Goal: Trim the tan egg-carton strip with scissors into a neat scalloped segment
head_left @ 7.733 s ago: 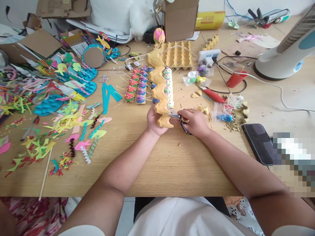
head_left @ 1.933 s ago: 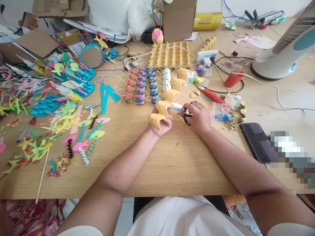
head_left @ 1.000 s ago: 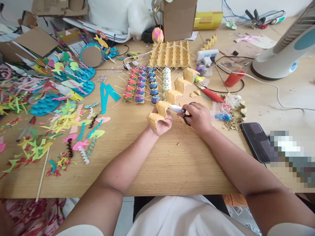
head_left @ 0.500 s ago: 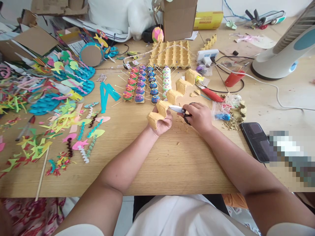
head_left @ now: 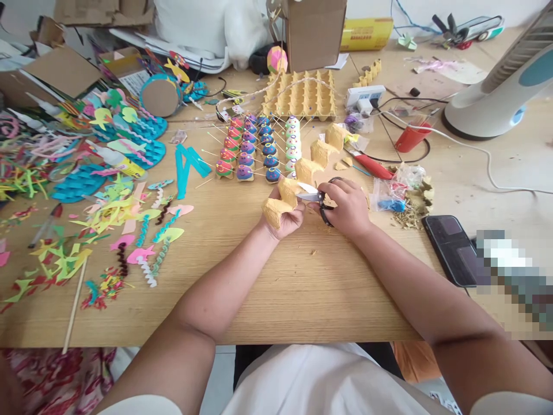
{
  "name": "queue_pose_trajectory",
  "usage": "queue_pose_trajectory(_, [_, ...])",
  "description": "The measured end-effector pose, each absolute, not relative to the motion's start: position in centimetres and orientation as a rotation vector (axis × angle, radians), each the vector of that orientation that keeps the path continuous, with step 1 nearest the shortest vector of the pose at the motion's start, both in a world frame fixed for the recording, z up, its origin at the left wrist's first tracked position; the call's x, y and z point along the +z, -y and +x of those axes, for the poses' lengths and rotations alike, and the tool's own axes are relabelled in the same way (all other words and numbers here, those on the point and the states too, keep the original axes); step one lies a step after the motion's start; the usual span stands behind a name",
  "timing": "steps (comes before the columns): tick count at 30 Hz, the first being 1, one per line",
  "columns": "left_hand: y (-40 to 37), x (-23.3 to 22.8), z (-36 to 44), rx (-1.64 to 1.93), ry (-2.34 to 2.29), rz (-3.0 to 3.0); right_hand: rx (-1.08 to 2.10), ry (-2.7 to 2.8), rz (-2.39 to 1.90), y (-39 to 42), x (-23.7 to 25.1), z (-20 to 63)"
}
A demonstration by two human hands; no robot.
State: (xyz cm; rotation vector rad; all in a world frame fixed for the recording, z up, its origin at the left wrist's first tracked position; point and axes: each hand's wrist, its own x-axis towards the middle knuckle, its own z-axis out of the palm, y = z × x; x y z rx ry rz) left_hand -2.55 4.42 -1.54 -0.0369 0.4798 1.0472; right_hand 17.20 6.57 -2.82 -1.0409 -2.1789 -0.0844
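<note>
A strip of tan egg carton (head_left: 307, 171), a row of several cups, slants up and away over the table. My left hand (head_left: 288, 223) is closed around its near end from below, the fingers partly hidden by the cups. In my right hand (head_left: 345, 207) is a pair of scissors (head_left: 311, 195) with dark handles. Their blades are parted, with the tips at the strip's edge close to my left fingers. Just beyond stand rows of painted egg-carton cups (head_left: 268, 148) in red, purple, blue and pale green, with thin sticks poking out.
An uncut egg tray (head_left: 302, 95) lies at the back. Paper scraps and fish cut-outs (head_left: 140, 253) spread over the left side. On the right are a red cup (head_left: 410, 138), carton trimmings (head_left: 408, 218), a phone (head_left: 449, 248) and a white fan (head_left: 475, 104).
The scissor blades have spread from nearly closed to open. My left hand and the carton strip have shifted slightly to the right.
</note>
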Motion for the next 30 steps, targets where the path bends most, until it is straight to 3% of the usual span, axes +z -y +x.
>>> queue_pose_trajectory(30, [-4.11,-1.37,-2.51,1.093,-0.535,0.014,-0.161,2.239,-1.071,-6.90,-2.62,17.72])
